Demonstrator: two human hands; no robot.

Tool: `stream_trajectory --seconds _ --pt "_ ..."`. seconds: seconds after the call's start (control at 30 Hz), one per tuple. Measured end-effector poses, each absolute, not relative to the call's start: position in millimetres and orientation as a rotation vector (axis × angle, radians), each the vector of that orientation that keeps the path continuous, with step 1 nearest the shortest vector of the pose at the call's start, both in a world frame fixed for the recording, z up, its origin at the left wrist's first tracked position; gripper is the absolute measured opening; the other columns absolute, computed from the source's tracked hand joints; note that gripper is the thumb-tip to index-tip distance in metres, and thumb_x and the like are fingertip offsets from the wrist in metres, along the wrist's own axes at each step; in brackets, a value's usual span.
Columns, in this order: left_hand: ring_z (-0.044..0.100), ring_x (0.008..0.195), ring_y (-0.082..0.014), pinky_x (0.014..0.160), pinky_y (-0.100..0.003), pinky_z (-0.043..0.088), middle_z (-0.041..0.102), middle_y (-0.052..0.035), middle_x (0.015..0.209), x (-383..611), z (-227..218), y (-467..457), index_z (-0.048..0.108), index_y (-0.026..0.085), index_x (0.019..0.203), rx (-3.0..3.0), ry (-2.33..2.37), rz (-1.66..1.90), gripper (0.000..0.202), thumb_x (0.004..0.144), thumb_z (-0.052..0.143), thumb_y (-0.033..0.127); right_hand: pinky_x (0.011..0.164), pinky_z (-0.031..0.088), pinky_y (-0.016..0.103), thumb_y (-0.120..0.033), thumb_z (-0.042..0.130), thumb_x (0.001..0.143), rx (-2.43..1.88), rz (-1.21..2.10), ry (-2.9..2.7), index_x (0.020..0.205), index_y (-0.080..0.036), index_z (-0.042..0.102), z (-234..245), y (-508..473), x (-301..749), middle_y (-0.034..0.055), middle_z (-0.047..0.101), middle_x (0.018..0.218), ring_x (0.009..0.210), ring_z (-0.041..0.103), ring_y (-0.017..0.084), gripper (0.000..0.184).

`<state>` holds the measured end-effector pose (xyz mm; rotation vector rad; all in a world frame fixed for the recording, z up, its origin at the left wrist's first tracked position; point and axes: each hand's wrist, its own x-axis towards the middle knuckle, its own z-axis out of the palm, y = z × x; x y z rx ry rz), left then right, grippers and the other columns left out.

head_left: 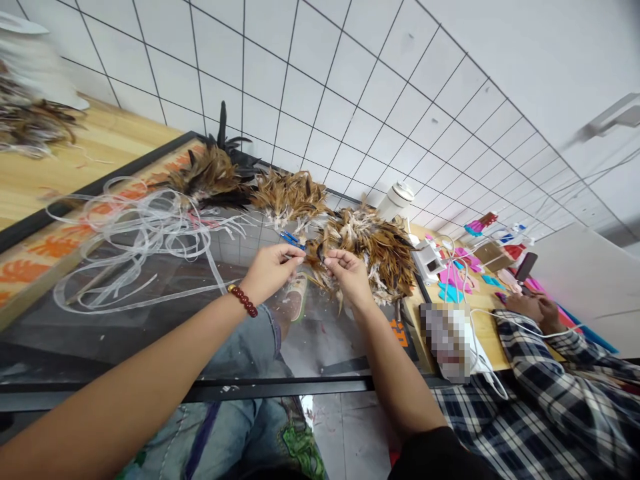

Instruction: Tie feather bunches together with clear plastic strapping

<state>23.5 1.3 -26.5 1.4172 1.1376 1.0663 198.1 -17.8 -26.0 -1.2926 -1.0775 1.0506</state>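
My left hand (273, 270) is closed in a pinch over the glass table (150, 333), its fingertips meeting a small bunch of brown feathers (315, 252). A red bead bracelet (243, 300) circles that wrist. My right hand (350, 273) is also closed, pinching the same bunch from the other side. Blue scissors (290, 239) lie just beyond my left fingertips. Behind my hands runs a long pile of brown and white feathers (375, 250), with darker black-tipped feathers (215, 173) at its left end.
Loose loops of clear plastic strip (135, 227) sprawl across the glass on the left. A white cylinder (395, 200) stands by the tiled wall. On the right, a person in a plaid shirt (545, 393) sits at a wooden table with pink and blue pieces (453, 283).
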Motion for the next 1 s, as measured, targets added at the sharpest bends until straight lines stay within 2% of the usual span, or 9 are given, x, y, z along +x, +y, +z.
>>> stream_trajectory --seconds 0.2,0.33,0.43,0.5,0.67,0.77,0.87,1.0 --pt "0.05 0.043 -0.0098 0.046 -0.023 0.041 0.06 0.0007 0.053 30 -24 -5 0.067 0.013 0.079 1.2 0.971 0.95 0.028 0.062 0.075 0.034 0.056 0.044 0.021 -0.031 0.076 0.063 -1.152 1.069 -1.124 0.086 -0.019 0.059 -32 -22 183 -0.0045 0.061 0.066 0.054 0.053 0.007 0.031" --pt "0.049 0.044 -0.0089 0.045 -0.022 0.039 0.057 0.0003 0.05 32 -27 -4 0.066 0.013 0.068 1.101 0.97 1.012 0.029 0.063 0.074 0.04 0.061 0.046 0.022 -0.032 0.076 0.063 -1.142 1.076 -1.224 0.087 -0.02 0.059 -35 -25 176 -0.0033 0.062 0.07 0.061 0.055 0.008 0.032" --pt "0.048 0.046 -0.0086 0.044 -0.021 0.038 0.055 0.0004 0.051 31 -27 -2 0.069 0.011 0.074 0.951 0.995 1.108 0.032 0.062 0.075 0.041 0.062 0.046 0.023 -0.034 0.072 0.066 -1.193 1.041 -1.278 0.091 -0.019 0.058 -38 -25 176 -0.0025 0.061 0.071 0.062 0.054 0.009 0.032" --pt "0.048 0.047 -0.0086 0.043 -0.021 0.037 0.054 0.0007 0.052 29 -25 0 0.07 0.011 0.077 0.887 0.985 1.147 0.036 0.06 0.076 0.041 0.062 0.046 0.023 -0.035 0.068 0.07 -1.27 0.941 -1.323 0.093 -0.018 0.059 -39 -25 180 -0.0011 0.06 0.073 0.062 0.053 0.009 0.03" --pt "0.045 0.048 -0.0077 0.043 -0.02 0.033 0.052 0.0011 0.052 25 -21 0 0.072 0.01 0.081 0.854 0.962 1.17 0.039 0.06 0.077 0.042 0.075 0.046 0.028 -0.028 0.058 0.079 -1.404 0.359 -1.582 0.099 -0.019 0.064 -30 -30 189 0.0059 0.06 0.101 0.071 0.052 0.011 0.023" --pt "0.044 0.047 -0.0075 0.044 -0.021 0.033 0.05 0.0017 0.051 25 -21 -1 0.072 0.01 0.082 0.888 0.949 1.137 0.038 0.062 0.075 0.043 0.076 0.046 0.027 -0.03 0.055 0.083 -1.351 0.296 -1.689 0.099 -0.019 0.065 -24 -35 185 0.0047 0.062 0.091 0.077 0.054 0.013 0.021" --pt "0.044 0.048 -0.0081 0.045 -0.022 0.034 0.052 0.0008 0.054 27 -24 -2 0.072 0.012 0.078 1.005 0.944 1.124 0.036 0.065 0.072 0.046 0.073 0.046 0.026 -0.033 0.062 0.079 -1.281 0.371 -1.776 0.1 -0.019 0.065 -26 -37 177 0.0031 0.062 0.084 0.074 0.054 0.013 0.026" --pt "0.05 0.055 -0.0098 0.048 -0.024 0.04 0.062 -0.0049 0.077 31 -29 -3 0.073 0.015 0.076 1.345 0.923 1.134 0.032 0.067 0.07 0.045 0.067 0.043 0.025 -0.038 0.057 0.082 -1.294 0.515 -1.731 0.079 -0.019 0.067 -35 -35 173 0.0011 0.061 0.072 0.065 0.051 0.012 0.022"
